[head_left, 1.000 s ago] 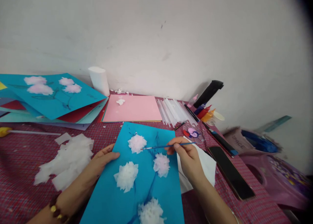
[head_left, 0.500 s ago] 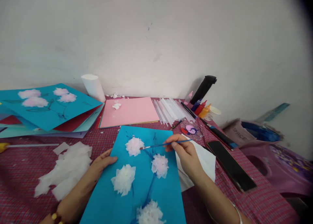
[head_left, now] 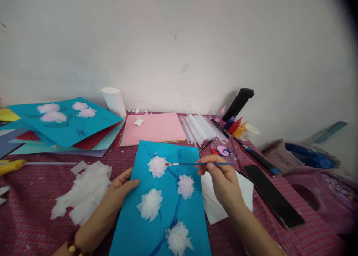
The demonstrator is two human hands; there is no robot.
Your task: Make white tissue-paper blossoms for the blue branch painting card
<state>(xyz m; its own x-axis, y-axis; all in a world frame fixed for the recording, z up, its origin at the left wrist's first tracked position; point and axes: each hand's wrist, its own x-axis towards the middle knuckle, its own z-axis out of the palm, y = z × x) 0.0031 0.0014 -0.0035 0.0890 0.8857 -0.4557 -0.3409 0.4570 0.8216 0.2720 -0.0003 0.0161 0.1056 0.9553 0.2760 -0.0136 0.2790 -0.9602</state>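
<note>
A blue sheet of paper (head_left: 156, 233) bears several tissue-paper flowers and painted dark blue stems. My left hand (head_left: 122, 189) grips its left edge, thumb on top and fingers behind. In my right hand (head_left: 220, 179) a thin blue paintbrush (head_left: 187, 164) is pinched, lying nearly level over the sheet. The brush tip meets the right edge of the upper-left flower (head_left: 157, 166), which is tinted pale pink. Another pinkish flower (head_left: 185, 186) sits to its lower right. Two whiter ones, the left flower (head_left: 150, 205) and the bottom flower (head_left: 179, 238), lie nearer me.
Left are torn tissue pieces (head_left: 86, 189), a yellow glue gun (head_left: 12, 167) and a stack topped by a finished flower sheet (head_left: 67, 133). Behind lie pink paper (head_left: 156, 127) and glue sticks (head_left: 197, 127). To the right are a paint palette (head_left: 223, 150), paint bottles (head_left: 235, 125) and a phone (head_left: 272, 196).
The view has shifted slightly, so most things appear further right. The brush has turned from slanted to nearly level, its tip still at the upper-left flower. Both hands keep their holds.
</note>
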